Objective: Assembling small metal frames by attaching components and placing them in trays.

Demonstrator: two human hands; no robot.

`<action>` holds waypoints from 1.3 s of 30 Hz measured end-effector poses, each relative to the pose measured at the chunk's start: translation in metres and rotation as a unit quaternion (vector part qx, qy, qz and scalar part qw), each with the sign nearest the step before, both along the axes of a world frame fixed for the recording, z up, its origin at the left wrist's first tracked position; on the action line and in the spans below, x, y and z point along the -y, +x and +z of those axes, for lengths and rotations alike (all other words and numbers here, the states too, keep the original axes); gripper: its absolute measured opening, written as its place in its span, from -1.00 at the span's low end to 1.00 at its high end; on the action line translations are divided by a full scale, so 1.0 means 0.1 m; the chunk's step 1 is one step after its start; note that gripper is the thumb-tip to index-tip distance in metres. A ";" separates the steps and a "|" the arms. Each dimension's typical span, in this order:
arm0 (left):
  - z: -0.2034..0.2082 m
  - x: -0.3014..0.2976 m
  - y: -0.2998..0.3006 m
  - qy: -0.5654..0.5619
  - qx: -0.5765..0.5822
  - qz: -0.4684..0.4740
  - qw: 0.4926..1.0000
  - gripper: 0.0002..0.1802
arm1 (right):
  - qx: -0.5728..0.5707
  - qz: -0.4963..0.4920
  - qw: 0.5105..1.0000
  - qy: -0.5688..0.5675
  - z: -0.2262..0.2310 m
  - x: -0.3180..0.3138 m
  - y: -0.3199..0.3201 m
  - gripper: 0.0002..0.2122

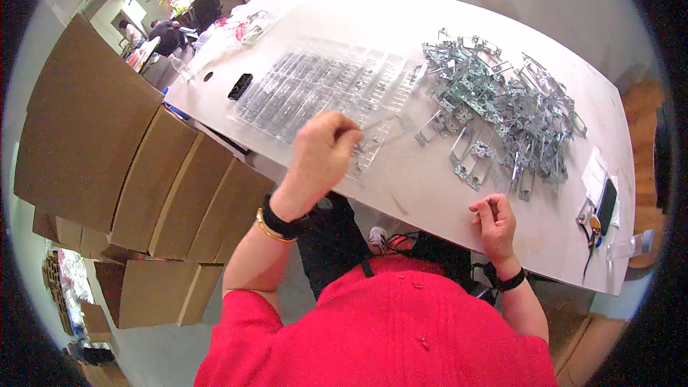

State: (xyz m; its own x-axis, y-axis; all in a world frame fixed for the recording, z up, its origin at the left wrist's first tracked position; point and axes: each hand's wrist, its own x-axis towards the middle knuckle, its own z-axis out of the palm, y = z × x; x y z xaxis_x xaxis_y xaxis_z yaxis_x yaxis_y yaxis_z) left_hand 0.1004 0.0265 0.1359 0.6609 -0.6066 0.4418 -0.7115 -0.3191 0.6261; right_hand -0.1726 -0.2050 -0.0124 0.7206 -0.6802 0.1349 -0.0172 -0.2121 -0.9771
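My left hand (pixel 322 154) is raised over the near edge of a clear plastic tray (pixel 287 86), fingers pinched together. From its fingertips a thin grey metal bracket (pixel 403 123), smeared by motion, seems to stick out to the right. Long slots in the tray hold several metal parts. At the table's front edge, my right hand (pixel 497 226) has its thumb and fingers curled together; whatever is between them is too small to make out. Beyond it spreads a tangled heap of similar metal brackets (pixel 502 107).
The white table (pixel 401 18) carries a black block (pixel 240 86), plastic bags (pixel 240 32), and, at right, a black phone (pixel 608 204), keys (pixel 593 226) and a clear bottle (pixel 631 245). Cardboard boxes (pixel 86 129) stand close on the left. People (pixel 168 36) are in the far background.
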 end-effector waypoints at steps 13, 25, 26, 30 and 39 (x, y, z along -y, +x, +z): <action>0.24 -0.85 2.29 0.024 0.106 0.330 0.938 -0.76 | -0.010 0.003 0.999 0.035 0.05 -0.03 0.02 -0.93; -0.02 -0.33 3.37 0.221 -0.058 0.358 0.905 -0.74 | -0.056 -0.005 0.998 -0.018 0.00 -0.01 -0.03 -0.92; -0.07 -0.33 3.45 0.238 -0.074 0.359 0.900 -0.71 | -0.054 -0.001 0.998 -0.019 0.00 0.00 -0.03 -0.92; -0.22 -0.19 3.66 0.262 -0.128 0.355 0.888 -0.65 | -0.070 0.008 0.998 -0.007 -0.11 0.03 -0.08 -0.93; -0.33 0.11 3.79 0.311 -0.116 0.334 0.882 -0.66 | -0.107 -0.015 0.993 -0.050 -0.07 0.02 -0.11 -0.89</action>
State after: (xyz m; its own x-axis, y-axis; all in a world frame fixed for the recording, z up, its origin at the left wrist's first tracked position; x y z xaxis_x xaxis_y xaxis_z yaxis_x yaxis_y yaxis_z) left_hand 0.4791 0.0157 0.1027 0.9915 -0.1256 -0.0339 -0.1107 -0.9515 0.2871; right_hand -0.1840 -0.2066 -0.0198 0.7189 -0.6935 0.0484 -0.2302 -0.3031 -0.9247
